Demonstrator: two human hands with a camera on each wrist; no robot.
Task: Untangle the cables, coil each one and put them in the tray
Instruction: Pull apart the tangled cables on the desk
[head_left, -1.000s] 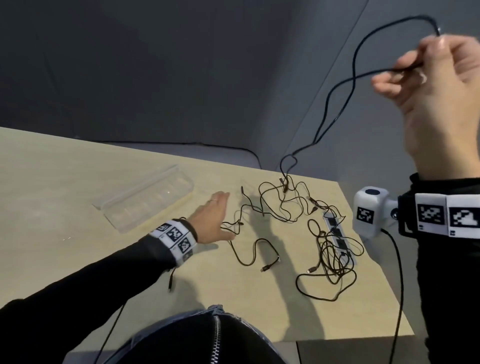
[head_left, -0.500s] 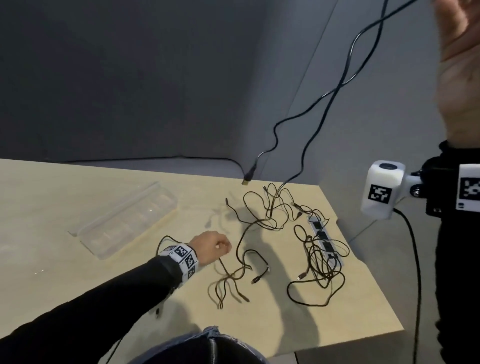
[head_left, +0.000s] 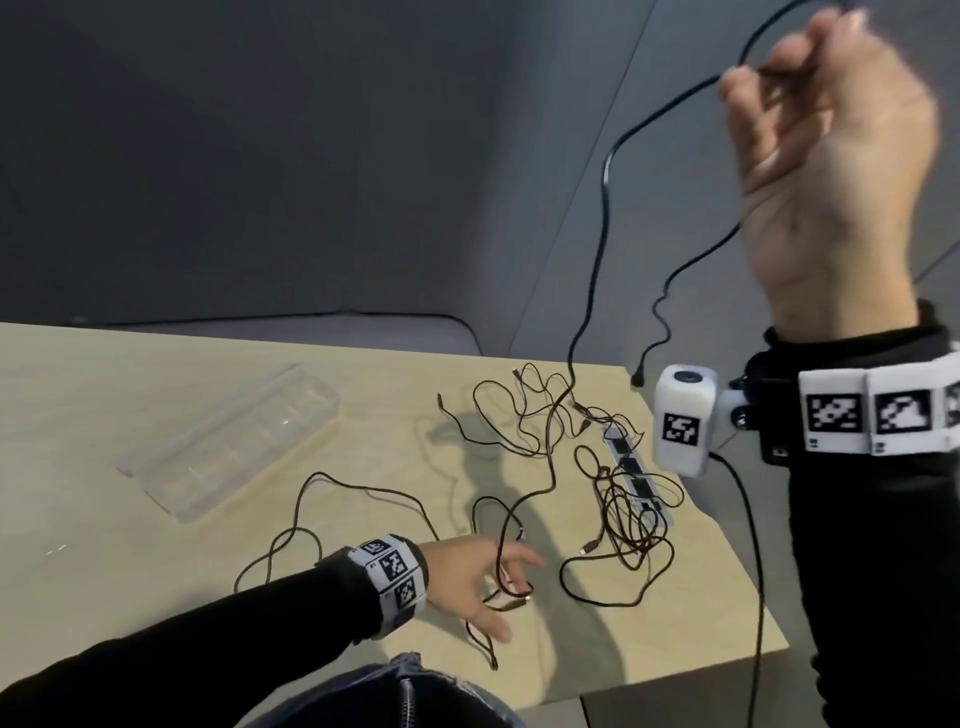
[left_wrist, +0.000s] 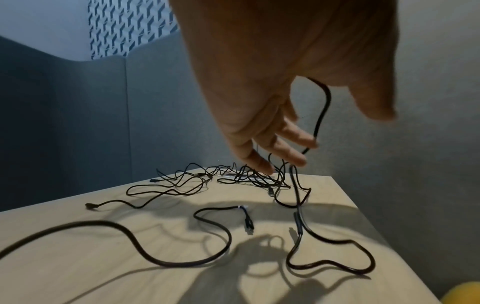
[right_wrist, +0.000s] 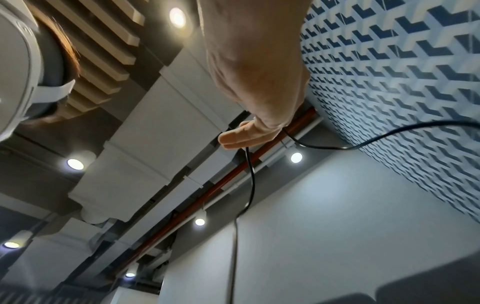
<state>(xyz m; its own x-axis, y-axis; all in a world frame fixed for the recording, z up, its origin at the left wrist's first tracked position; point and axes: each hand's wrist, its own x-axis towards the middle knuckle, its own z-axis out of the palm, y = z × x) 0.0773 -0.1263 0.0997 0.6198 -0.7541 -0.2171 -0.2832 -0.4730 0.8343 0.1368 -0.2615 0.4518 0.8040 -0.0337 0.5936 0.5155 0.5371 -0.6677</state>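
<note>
The right hand (head_left: 826, 171) is raised high at 1 o'clock in the head view, fingers curled and pinching a black cable (head_left: 605, 171) that hangs in two strands. One strand ends in a free plug dangling just off the surface's far right corner; the other runs down into the tangle (head_left: 550, 415) at 12 o'clock. The left hand (head_left: 467, 577) hovers low at 6 o'clock, fingers loosely spread, with a strand crossing them; whether it grips that strand I cannot tell.

The likely trouble: the lifted strand seems threaded through other loops, so a harder pull could tighten a knot or drag the whole tangle, and the second pile (head_left: 628, 509) at 3 o'clock, toward the right edge and over it. That pile lies on a flat marker strip (head_left: 631, 465) close to the edge, with little margin there.

The clear tray (head_left: 228, 441) sits well apart at 10 o'clock, with nothing visible in it. Bare surface (head_left: 104, 519) around it and toward 9 o'clock gives room for coiling; above the surface the air is open.
</note>
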